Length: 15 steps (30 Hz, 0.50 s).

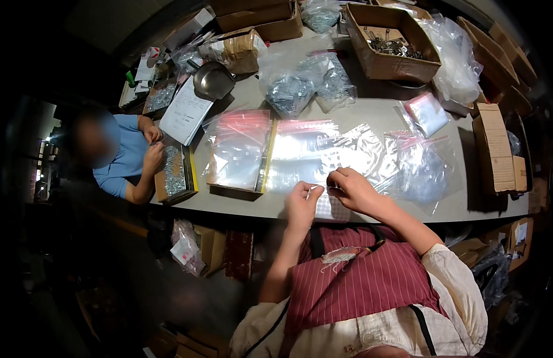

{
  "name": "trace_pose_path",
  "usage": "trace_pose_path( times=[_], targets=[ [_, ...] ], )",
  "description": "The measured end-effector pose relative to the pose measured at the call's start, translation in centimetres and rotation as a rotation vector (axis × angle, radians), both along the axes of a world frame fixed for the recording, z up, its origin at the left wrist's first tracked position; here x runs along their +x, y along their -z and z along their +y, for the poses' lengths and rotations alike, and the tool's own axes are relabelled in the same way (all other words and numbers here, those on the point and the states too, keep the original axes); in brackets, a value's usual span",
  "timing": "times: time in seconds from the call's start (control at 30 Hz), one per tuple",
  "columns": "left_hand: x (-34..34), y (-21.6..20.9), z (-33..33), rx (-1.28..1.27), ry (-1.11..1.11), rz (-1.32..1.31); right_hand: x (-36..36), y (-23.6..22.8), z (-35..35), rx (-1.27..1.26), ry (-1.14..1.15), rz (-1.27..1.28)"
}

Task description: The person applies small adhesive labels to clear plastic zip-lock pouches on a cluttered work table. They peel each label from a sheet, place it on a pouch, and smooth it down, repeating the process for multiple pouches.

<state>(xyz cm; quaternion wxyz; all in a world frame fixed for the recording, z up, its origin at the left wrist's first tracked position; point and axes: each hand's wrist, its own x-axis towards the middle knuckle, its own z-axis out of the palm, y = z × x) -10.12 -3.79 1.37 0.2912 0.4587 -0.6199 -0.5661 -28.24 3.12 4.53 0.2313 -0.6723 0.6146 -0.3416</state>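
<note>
Paper sheet [331, 210], white with round dots, is at the grey table [375, 110] edge. The left hand [301, 209] pinches it; the right hand [351, 190] curls over it, its grip hidden, maybe peeling a dot. Next likely needs gentle lifting.

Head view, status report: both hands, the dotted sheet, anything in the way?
Left hand pinching white dotted sheet. Right hand at its upper edge, grip unclear. Clear plastic bags just beyond; nothing seen blocking either hand.

Bags [303, 152] on tbl [375, 112], box [494, 149] R.
</note>
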Motion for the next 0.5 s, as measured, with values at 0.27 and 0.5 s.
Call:
trace_pose_path(
  times=[0.27, 0.5],
  targets=[
    [0.0, 1.7, 0.1, 0.034, 0.004, -0.014, 2.0, 1.0, 0.2, 0.003, 0.06, 0.266],
    [-0.2, 0.7, -0.4, 0.077, 0.024, -0.129, 3.8, 1.6, 0.2, -0.009, 0.072, 0.499]
  ],
)
